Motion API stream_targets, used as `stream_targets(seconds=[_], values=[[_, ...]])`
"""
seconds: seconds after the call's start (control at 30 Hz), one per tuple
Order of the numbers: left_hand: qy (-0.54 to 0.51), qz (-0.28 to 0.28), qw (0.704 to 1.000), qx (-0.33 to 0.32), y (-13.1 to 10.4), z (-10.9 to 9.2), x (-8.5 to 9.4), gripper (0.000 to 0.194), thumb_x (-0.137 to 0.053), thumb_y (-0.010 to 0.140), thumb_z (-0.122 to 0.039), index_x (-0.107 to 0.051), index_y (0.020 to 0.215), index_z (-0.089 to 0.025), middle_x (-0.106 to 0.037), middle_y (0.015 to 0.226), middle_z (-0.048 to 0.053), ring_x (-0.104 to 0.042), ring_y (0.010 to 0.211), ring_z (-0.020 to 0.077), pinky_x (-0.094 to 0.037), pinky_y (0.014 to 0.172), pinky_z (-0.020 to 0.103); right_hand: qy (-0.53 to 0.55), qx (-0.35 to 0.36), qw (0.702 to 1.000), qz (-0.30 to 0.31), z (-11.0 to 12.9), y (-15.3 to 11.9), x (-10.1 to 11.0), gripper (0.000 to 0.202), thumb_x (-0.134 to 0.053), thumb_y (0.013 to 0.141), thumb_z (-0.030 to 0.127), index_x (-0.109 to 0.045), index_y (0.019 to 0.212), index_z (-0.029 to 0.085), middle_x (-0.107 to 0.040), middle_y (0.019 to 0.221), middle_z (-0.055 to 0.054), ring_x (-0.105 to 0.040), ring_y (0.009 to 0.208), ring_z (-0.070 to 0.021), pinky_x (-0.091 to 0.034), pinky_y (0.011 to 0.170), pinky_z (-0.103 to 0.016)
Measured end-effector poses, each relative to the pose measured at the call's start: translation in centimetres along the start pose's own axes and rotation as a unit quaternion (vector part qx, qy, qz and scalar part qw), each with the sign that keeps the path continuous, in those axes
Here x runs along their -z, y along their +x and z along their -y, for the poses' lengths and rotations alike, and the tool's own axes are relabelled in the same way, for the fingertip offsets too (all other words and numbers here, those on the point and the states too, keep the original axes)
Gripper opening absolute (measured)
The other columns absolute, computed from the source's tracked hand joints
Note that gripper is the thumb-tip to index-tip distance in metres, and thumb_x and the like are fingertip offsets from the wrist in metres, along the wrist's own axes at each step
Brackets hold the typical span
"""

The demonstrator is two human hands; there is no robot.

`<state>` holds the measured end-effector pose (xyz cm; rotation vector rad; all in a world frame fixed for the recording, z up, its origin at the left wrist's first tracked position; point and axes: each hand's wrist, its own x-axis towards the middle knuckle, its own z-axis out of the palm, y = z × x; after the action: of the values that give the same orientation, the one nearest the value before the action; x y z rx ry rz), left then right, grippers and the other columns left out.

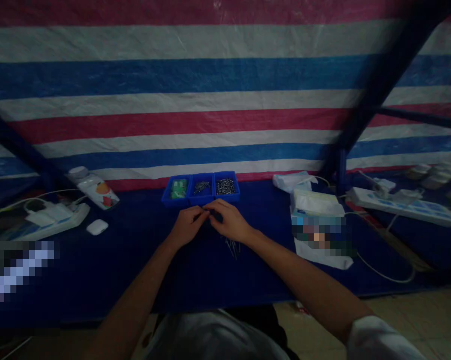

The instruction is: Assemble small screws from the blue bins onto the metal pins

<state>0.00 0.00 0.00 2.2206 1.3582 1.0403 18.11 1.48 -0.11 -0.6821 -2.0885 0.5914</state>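
Between your two hands sits a small dark part [215, 216], pinched at the point where the fingertips meet, just above the surface [135, 260] and directly in front of the blue tray. It is too dim and too small to identify further. You hold it at the centre of the workspace, close to the tray, which keeps the reach to the supply bins short.

Your left hand [190, 225] has its fingers curled in and closed on the left side of the part. Your right hand [229, 222] mirrors it, fingers drawn together over the right side; whether the thumb presses underneath, I cannot tell.

Just below your right wrist lies a loose cluster of thin metal pins [233, 247] on the surface, near at hand.

The blue tray [201, 190] has three compartments: green pieces on the left, dark metal bits in the middle, bright screws on the right.

Further out: a white oval object [97, 227] and a power strip [41, 217] to the left, a second power strip [401, 205] to the right, a white packet [315, 205] beside it.
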Motion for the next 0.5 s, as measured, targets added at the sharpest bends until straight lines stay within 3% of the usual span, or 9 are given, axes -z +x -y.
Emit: stream_targets(seconds=[0.1,0.33,0.5], values=[[0.005,-0.006,1.000,-0.016,-0.08,0.07,-0.09,0.030,-0.050,0.092,-0.032,-0.065,0.071,-0.017,-0.057,0.064,-0.001,-0.053,0.059,0.0133,-0.040,0.059,0.025,-0.036,0.027,0.999,0.027,0.06,-0.08,0.07,0.039,-0.053,0.081,0.008,-0.061,0.118,0.020,-0.064,0.108,-0.008,-0.058,0.102,-0.0175,-0.047,0.092,-0.035],[0.031,-0.007,0.999,-0.041,-0.12,-0.08,0.02,0.036,-0.047,0.094,-0.035,-0.060,0.065,-0.017,-0.056,0.063,-0.001,-0.052,0.059,0.0131,-0.041,0.060,0.026,-0.050,0.014,0.998,0.042,-0.07,0.00,0.26,0.033,-0.053,0.087,0.013,-0.061,0.119,0.017,-0.067,0.112,-0.010,-0.060,0.103,-0.0178,-0.048,0.091,-0.035],[0.052,-0.008,0.999,-0.011,-0.07,-0.34,0.67,0.036,-0.043,0.095,-0.038,-0.064,0.074,-0.018,-0.062,0.070,0.001,-0.058,0.067,0.0161,-0.042,0.065,0.028,0.009,-0.060,0.998,-0.003,0.11,0.48,0.62,0.025,-0.050,0.090,0.018,-0.067,0.108,0.020,-0.070,0.105,-0.007,-0.064,0.097,-0.0168,-0.048,0.089,-0.036]])
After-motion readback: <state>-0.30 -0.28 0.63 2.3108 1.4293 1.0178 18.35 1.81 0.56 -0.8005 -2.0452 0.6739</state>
